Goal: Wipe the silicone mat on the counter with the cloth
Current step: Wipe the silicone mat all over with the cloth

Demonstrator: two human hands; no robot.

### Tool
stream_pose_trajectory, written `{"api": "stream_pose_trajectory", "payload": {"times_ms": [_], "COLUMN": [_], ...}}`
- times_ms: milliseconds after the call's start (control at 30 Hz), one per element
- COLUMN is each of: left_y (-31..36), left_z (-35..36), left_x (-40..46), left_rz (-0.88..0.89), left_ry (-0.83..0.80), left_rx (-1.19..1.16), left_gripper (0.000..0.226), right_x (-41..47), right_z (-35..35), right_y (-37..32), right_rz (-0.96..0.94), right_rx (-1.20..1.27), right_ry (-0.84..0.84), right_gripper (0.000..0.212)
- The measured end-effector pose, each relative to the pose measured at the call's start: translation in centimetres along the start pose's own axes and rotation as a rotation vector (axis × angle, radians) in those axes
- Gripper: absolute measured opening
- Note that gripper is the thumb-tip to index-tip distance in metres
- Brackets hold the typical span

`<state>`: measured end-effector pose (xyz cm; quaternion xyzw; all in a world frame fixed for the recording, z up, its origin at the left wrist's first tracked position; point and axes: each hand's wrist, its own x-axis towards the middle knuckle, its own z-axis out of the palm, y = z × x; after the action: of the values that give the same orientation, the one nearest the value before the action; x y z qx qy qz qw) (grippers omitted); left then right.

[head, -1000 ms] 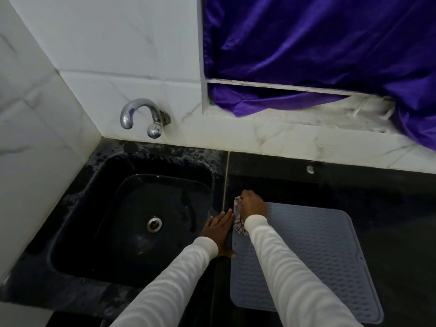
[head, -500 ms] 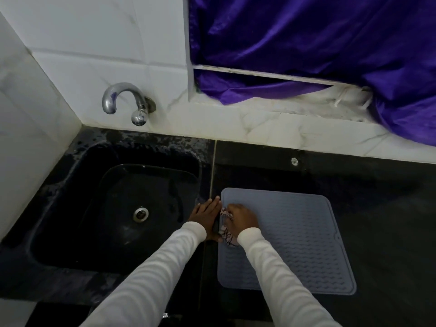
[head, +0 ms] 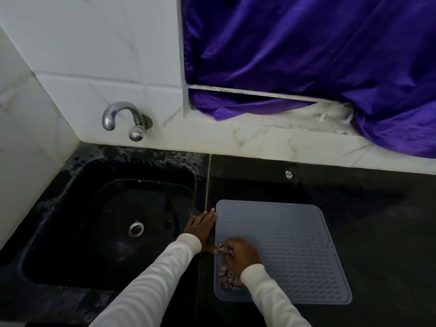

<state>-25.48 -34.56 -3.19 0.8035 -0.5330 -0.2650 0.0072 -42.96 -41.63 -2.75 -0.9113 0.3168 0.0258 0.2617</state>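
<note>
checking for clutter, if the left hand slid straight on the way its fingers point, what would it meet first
Nothing, seemingly: the left hand points along the bare counter strip between sink and silicone mat, toward the tiled wall.

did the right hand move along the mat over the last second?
Yes. The right hand, gripping the cloth, slid from the mat's far left corner toward its near left corner, along the left edge.
</note>
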Motion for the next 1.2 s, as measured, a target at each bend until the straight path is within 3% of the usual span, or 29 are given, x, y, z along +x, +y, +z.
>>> {"api": "stream_pose_trajectory", "payload": {"times_ms": [467, 667, 833, 1200], "left_y": [0.2, 0.2, 0.5, 0.6], "left_z": [-0.2, -0.3, -0.2, 0.0], "left_x": [0.3, 0.1, 0.1, 0.2], "left_rz": [-0.006, -0.001, -0.013, -0.039], "left_ry": [-0.056, -0.054, -0.044, -0.058], "left_rx": [0.016, -0.005, -0.023, -0.04], "left_gripper": [0.118, 0.117, 0.118, 0.114], "right_x": [-4.2, -4.9, -0.9, -2.7], "right_z": [1.5, 0.8, -2.1, 1.1], "right_y": [-0.4, 0.1, -0.8, -2.3], "right_rz": [-0.089, -0.125, 0.01, 0.017], "right_rx": [0.02, -0.03, 0.032, 0.032], "right_ry": [-0.02, -0.144, 0.139, 0.069], "right_gripper": [0.028, 0.027, 0.023, 0.024]}}
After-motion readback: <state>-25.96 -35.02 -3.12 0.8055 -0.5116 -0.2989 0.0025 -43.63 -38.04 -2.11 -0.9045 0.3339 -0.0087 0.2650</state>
